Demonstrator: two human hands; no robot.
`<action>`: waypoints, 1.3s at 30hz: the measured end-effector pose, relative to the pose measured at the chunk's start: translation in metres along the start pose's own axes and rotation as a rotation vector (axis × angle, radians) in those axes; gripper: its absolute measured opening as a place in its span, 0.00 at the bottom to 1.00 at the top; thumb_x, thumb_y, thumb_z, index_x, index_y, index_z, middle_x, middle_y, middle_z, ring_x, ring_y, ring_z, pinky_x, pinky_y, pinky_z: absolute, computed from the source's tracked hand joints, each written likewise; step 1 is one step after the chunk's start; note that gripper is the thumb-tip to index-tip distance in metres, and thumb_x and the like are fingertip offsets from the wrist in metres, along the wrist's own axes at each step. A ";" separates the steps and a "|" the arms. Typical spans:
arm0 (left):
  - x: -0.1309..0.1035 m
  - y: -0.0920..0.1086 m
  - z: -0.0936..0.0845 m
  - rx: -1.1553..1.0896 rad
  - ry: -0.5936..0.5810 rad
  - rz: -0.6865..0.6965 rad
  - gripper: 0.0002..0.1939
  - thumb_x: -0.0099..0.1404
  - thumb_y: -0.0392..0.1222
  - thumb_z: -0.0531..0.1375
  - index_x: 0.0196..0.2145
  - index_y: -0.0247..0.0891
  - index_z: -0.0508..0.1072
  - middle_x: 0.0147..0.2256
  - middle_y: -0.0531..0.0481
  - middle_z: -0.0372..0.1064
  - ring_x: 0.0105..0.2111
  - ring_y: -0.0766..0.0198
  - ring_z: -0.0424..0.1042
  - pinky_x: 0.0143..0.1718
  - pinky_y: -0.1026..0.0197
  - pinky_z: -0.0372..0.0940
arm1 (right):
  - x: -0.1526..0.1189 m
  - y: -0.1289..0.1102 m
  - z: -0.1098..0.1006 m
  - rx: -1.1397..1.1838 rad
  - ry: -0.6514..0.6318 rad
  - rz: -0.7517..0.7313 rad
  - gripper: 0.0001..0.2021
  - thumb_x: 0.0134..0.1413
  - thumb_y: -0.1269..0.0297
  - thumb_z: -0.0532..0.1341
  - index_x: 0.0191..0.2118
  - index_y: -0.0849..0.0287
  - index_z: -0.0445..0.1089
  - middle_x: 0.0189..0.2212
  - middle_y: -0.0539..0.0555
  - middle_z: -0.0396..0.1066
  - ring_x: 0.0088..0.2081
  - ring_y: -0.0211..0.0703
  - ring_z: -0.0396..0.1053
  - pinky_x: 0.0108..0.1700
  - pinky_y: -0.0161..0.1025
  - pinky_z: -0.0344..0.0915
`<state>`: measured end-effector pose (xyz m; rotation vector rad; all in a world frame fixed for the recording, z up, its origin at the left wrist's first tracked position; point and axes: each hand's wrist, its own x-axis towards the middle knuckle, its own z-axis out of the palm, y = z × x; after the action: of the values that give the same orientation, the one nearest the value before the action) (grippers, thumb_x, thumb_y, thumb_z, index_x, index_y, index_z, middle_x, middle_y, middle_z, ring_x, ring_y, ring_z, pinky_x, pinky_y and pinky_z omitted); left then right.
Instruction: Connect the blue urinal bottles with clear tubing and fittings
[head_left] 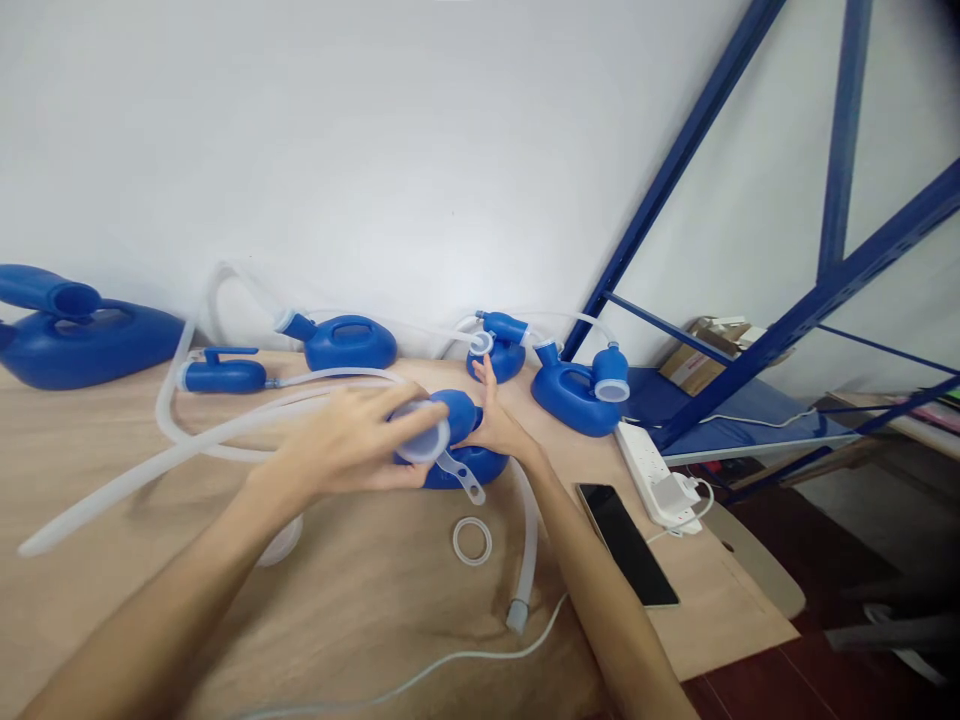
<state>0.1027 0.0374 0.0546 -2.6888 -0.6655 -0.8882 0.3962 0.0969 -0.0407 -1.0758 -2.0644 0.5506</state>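
My left hand [360, 440] grips a translucent white cap [424, 440] with a holed strap [463, 478] hanging from it. The cap sits at the open end of a blue rounded cup [452, 408]. Against the cup's other end is my right hand [499, 420], its thumb bent around the side and its fingers pointing up; part of this grip is hidden. Directly beneath them lies a blue urinal bottle [472, 465], mostly covered by my hands. A white ring [472, 541] lies in front of it, and a clear disc [282, 543] shows under my left forearm.
Along the wall stand several blue urinal bottles [349, 345] with translucent hoses [135, 480] and a blue cup [225, 375]. A hose end [517, 615], a white cable [450, 660], a phone [626, 545] and a power strip [652, 480] lie on the table's right side. Blue shelving [690, 200] rises beyond.
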 end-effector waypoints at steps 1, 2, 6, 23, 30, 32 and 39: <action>-0.001 -0.001 -0.010 -0.086 0.088 -0.080 0.20 0.66 0.50 0.63 0.53 0.41 0.73 0.47 0.44 0.76 0.40 0.58 0.77 0.39 0.61 0.71 | 0.001 -0.004 -0.003 -0.029 0.014 -0.046 0.81 0.33 0.42 0.80 0.76 0.50 0.15 0.77 0.71 0.31 0.78 0.66 0.35 0.75 0.67 0.40; -0.001 -0.003 -0.019 -0.175 0.164 -0.172 0.20 0.64 0.51 0.63 0.51 0.40 0.73 0.43 0.46 0.77 0.38 0.59 0.76 0.38 0.61 0.70 | 0.002 -0.011 -0.006 -0.050 0.029 -0.110 0.82 0.32 0.41 0.80 0.76 0.49 0.15 0.77 0.70 0.31 0.78 0.66 0.34 0.75 0.67 0.38; 0.000 -0.005 -0.032 -0.474 0.227 -0.560 0.18 0.63 0.56 0.62 0.40 0.38 0.71 0.30 0.54 0.70 0.28 0.64 0.69 0.28 0.64 0.65 | 0.003 -0.061 -0.015 0.012 0.108 -0.402 0.76 0.33 0.39 0.79 0.77 0.46 0.25 0.74 0.67 0.47 0.75 0.65 0.48 0.73 0.65 0.49; -0.003 0.025 0.001 -1.087 0.402 -0.512 0.29 0.69 0.59 0.54 0.62 0.43 0.71 0.63 0.45 0.69 0.60 0.43 0.69 0.62 0.44 0.64 | -0.022 -0.164 0.006 0.457 0.157 0.101 0.23 0.54 0.48 0.71 0.53 0.49 0.75 0.41 0.54 0.78 0.47 0.56 0.77 0.40 0.48 0.79; -0.009 0.023 0.017 -0.946 0.432 -0.320 0.27 0.74 0.53 0.52 0.67 0.45 0.66 0.61 0.45 0.70 0.58 0.48 0.71 0.61 0.47 0.66 | -0.013 -0.154 -0.001 0.824 -0.037 0.369 0.32 0.47 0.45 0.73 0.55 0.57 0.72 0.33 0.54 0.77 0.24 0.43 0.75 0.15 0.31 0.60; -0.011 0.019 0.018 -0.789 0.417 -0.218 0.28 0.75 0.50 0.52 0.69 0.45 0.63 0.63 0.44 0.68 0.59 0.50 0.71 0.62 0.49 0.65 | -0.007 -0.147 0.002 0.935 -0.098 0.409 0.38 0.45 0.42 0.72 0.57 0.60 0.69 0.31 0.54 0.77 0.21 0.44 0.74 0.12 0.30 0.56; -0.002 0.011 0.008 -0.474 0.505 -0.087 0.27 0.73 0.38 0.52 0.67 0.39 0.67 0.55 0.41 0.75 0.50 0.56 0.76 0.52 0.55 0.72 | 0.001 -0.131 0.010 0.866 -0.039 0.283 0.39 0.51 0.41 0.71 0.63 0.54 0.65 0.49 0.60 0.78 0.47 0.53 0.80 0.40 0.43 0.79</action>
<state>0.1107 0.0298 0.0467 -2.6317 -0.5026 -1.8628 0.3207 0.0246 0.0390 -0.8088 -1.4313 1.4423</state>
